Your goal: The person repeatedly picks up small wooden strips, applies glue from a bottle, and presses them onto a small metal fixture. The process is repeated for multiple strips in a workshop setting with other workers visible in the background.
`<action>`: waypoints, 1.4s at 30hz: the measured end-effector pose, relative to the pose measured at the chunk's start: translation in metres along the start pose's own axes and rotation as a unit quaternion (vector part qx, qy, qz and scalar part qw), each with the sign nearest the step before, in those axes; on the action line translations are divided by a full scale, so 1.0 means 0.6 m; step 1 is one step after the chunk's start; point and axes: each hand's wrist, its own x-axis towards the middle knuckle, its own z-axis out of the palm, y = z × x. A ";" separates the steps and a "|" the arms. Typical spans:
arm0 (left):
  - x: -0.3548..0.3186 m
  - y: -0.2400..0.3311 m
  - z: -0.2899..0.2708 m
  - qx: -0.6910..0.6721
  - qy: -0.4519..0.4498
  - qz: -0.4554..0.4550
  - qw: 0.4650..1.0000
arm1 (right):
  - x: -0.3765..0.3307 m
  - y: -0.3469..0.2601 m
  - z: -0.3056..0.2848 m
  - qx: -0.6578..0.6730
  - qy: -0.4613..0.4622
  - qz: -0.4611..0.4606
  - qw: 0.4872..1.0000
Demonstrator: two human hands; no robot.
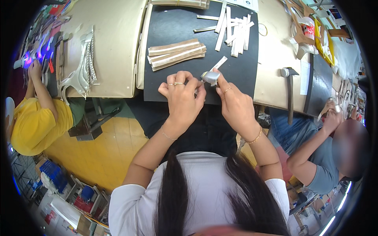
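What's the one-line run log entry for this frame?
left hand: pinching silver strap piece | right hand: pinching same piece | under: black mat | nearby: tan strip stack, hammer

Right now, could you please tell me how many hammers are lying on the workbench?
1. The hammer lies on the tan bench top right of the black mat, its handle hanging over the near edge. Clutter at the far corners may hide others.
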 end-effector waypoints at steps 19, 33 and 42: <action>-0.005 -0.020 -0.008 -0.015 0.003 -0.006 1.000 | 0.003 0.006 0.007 0.002 0.036 -0.016 0.999; -0.004 -0.014 -0.010 0.003 0.002 0.006 1.000 | -0.010 -0.005 0.003 0.102 0.121 -0.046 0.986; -0.010 -0.027 -0.020 -0.041 -0.001 -0.025 0.999 | -0.007 0.000 0.018 0.009 0.007 -0.024 1.000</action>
